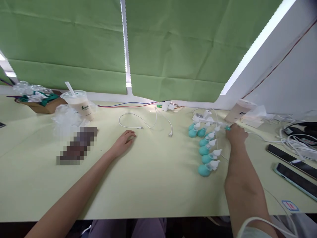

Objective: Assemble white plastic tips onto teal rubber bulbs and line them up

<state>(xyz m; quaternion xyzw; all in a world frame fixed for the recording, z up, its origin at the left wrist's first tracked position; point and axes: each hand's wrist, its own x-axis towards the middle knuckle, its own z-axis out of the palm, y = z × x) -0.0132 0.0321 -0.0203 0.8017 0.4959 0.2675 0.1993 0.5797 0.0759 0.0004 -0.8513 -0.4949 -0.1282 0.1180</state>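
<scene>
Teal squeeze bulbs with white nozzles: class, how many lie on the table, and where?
6 teal bulbs show: two side by side at the far end, four in a row running toward the camera, left of the right hand. That hand may hide another.

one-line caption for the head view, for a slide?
Right hand at the far end of a row of teal bulb syringes, left hand flat on the pale table near a white cable.

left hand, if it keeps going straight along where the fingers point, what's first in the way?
Probably the white USB cable: the left hand lies flat on the table, fingers pointing up and right toward the cable's loop and plug. Only bare tabletop shows between them; depth is uncertain.
</scene>
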